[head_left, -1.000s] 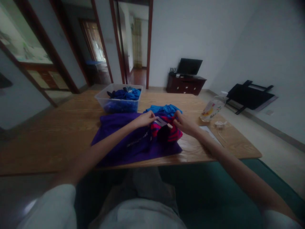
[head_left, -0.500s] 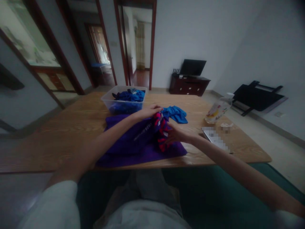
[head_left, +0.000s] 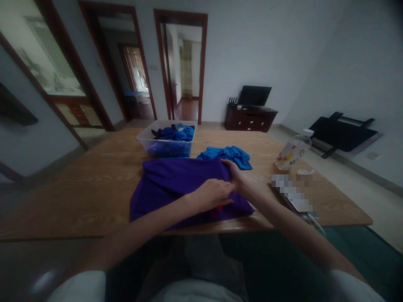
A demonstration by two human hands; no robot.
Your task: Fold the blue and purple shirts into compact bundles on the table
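Note:
A purple garment lies folded over near the table's front edge, its surface plain on top. At its far right corner, my right hand is closed on the fabric, the fingertips partly hidden by the cloth. My left hand is curled over the garment's right part, close to my right wrist; its fingers are bent on the cloth. A small red patch shows just below my left fingers. Behind the garment lies a crumpled bright blue cloth.
A clear plastic bin of blue and dark clothes stands behind the garment on the wooden table. On the right are a clear bottle with a white cap, a blurred-out flat device with a cable, and a small white item.
The red-and-blue striped part has gone beneath purple fabric, leaving only a red bit showing. White lettering is hidden now. My left hand came nearer me; my right hand moved to the far corner.

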